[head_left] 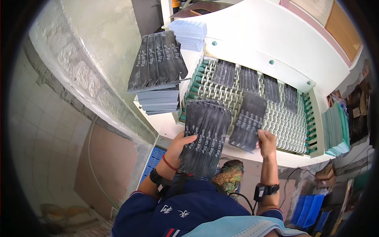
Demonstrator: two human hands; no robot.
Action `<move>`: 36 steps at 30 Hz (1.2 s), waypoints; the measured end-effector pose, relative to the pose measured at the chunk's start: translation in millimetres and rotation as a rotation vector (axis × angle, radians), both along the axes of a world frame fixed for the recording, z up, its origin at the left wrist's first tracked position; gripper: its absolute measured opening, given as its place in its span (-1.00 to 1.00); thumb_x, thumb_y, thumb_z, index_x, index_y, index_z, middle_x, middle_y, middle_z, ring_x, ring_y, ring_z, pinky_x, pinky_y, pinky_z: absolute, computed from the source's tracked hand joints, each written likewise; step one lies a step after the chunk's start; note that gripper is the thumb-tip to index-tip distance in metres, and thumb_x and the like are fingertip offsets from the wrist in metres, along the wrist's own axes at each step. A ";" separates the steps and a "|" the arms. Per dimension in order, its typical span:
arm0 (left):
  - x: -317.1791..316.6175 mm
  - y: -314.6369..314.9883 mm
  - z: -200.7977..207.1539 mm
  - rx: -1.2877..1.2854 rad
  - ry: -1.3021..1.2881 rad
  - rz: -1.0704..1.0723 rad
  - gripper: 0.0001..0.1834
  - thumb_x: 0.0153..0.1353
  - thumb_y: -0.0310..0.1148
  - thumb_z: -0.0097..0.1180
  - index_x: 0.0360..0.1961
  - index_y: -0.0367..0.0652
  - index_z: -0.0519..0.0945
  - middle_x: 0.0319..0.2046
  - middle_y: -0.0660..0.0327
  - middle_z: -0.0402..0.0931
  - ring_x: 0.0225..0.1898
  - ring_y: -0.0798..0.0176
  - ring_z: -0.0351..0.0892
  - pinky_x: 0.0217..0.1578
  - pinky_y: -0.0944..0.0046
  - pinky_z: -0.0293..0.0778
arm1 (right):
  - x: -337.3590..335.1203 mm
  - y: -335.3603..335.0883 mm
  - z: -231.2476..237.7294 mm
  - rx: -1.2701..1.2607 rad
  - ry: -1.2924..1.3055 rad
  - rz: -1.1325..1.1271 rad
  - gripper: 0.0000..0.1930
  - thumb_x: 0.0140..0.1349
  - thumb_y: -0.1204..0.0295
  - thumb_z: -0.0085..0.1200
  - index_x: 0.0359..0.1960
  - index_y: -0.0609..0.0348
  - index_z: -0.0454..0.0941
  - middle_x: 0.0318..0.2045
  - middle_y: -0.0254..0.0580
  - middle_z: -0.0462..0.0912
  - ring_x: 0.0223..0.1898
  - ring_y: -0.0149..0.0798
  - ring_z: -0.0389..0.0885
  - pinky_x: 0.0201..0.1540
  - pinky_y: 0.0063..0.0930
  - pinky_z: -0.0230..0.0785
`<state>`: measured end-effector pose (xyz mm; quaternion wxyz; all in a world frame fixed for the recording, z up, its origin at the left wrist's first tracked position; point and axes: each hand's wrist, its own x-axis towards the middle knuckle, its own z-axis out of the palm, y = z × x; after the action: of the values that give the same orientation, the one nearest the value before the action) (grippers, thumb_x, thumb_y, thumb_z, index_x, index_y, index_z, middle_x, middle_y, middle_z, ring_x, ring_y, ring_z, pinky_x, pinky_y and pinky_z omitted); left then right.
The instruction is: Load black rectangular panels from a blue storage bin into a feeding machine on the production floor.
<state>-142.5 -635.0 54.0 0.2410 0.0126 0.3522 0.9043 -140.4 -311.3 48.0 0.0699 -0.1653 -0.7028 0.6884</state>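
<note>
My left hand [181, 146] grips a fanned stack of black printed panels [206, 136] by its left edge, thumb on top, in front of my body. A single black panel [248, 120], slightly smeared by motion, is pinched at its lower right edge in my right hand [267, 141]. That panel is tilted over the near edge of a roller conveyor [278, 126] with pale wheels and green ends. Several more black panels lie in a row on the far side of the rollers, such as the leftmost one [224, 74].
Left of the conveyor, a tall pile of black panels [158, 59] stands on a white ledge. Behind it is a pale blue stack [188, 33]. A white machine cover [268, 31] rises at the far side. Green sheets [335, 128] stand at the right end; blue bins [308, 210] sit lower right.
</note>
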 end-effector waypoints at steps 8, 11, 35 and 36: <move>9.3 0.6 11.6 -0.035 -0.036 -0.093 -0.54 0.12 -0.44 0.00 0.05 -0.41 0.32 -0.13 0.02 0.49 -0.17 0.19 0.55 -0.13 0.25 0.48 | -58.5 -83.2 8.6 0.071 0.000 0.225 -0.74 0.21 0.45 -0.07 -0.50 0.40 0.56 -0.71 -0.09 0.53 -0.69 -0.35 0.53 -0.69 -0.52 0.36; 12.3 0.7 10.9 -0.046 -0.033 -0.061 -0.55 0.12 -0.44 -0.01 0.04 -0.42 0.33 -0.14 0.02 0.50 -0.19 0.18 0.56 -0.14 0.25 0.48 | -58.1 -85.7 18.7 0.741 -0.042 0.182 -0.71 0.15 0.38 -0.05 -0.55 0.40 0.56 -0.70 0.09 0.54 -0.63 -0.15 0.59 -0.57 -0.36 0.41; -14.8 58.8 -4.6 -0.196 0.134 -0.014 -0.67 0.16 -0.39 0.05 -0.07 -0.35 0.42 -0.24 0.18 0.52 -0.28 0.32 0.55 -0.26 0.31 0.49 | 10.0 27.2 16.7 -0.045 -0.016 0.017 -0.86 0.17 0.44 0.06 -0.39 0.30 0.53 -0.70 -0.34 0.46 -0.76 -0.51 0.39 -0.74 -0.65 0.30; -15.8 57.1 -10.8 -0.190 0.115 -0.010 -0.68 0.17 -0.41 0.03 -0.07 -0.35 0.42 -0.24 0.17 0.52 -0.28 0.30 0.56 -0.26 0.30 0.50 | 2.1 48.7 16.8 0.023 -0.030 -0.050 -0.85 0.17 0.43 0.06 -0.41 0.30 0.52 -0.71 -0.34 0.44 -0.76 -0.50 0.38 -0.75 -0.65 0.28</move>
<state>-158.3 -577.9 43.2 0.2248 0.0432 0.4498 0.8633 -138.3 -262.6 64.7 0.0784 -0.1924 -0.7072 0.6758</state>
